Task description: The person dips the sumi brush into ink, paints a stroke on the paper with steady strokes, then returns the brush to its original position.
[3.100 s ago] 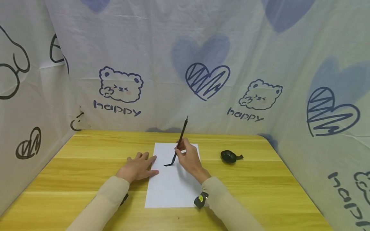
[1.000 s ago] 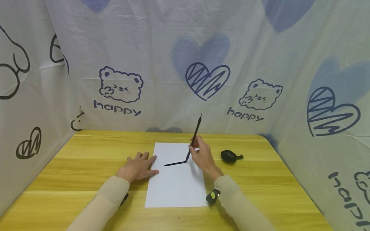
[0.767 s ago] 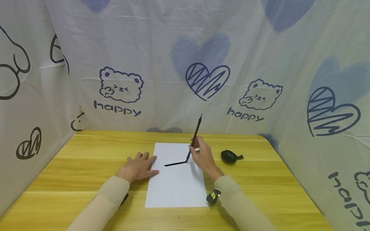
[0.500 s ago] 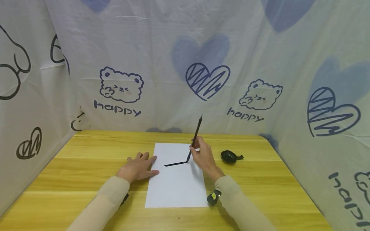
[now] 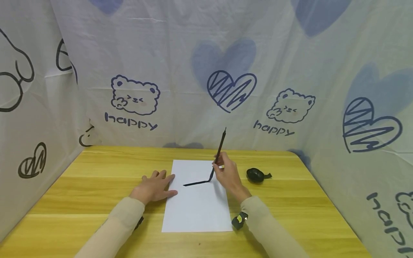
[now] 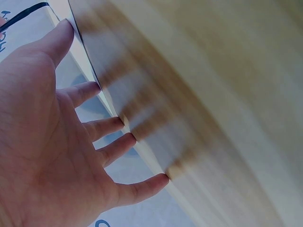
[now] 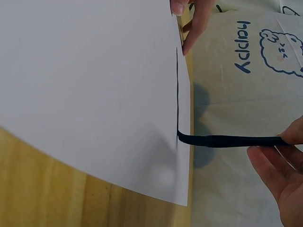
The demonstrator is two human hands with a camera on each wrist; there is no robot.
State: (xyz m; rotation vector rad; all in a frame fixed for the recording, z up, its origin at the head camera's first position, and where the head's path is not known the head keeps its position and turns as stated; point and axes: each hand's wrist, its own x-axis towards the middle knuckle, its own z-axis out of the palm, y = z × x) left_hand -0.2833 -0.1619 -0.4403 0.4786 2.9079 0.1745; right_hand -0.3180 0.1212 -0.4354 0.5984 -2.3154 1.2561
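Observation:
In the head view my right hand (image 5: 228,175) pinches a dark writing brush (image 5: 220,147) between thumb and fingers, its handle leaning up and to the right. The brush's bent tip (image 7: 182,136) presses on a white sheet of paper (image 5: 195,211), at the right end of a black ink stroke (image 5: 196,183). That stroke runs nearly level across the sheet's upper half. My left hand (image 5: 153,187) lies spread at the sheet's left side, thumb and index fingertip on its edge. The left wrist view shows the fingers (image 6: 142,189) spread, fingertips down on the tabletop.
To the right of the sheet, a rounded black object (image 5: 255,175) with a short tab sits on the yellow wood-grain table (image 5: 280,215). White printed curtains (image 5: 180,71) hang behind the table and along both sides.
Over about three seconds my right hand has drawn the brush rightward, and the ink stroke has grown from a short mark. During the last second it creeps only slightly right. The left hand stays put.

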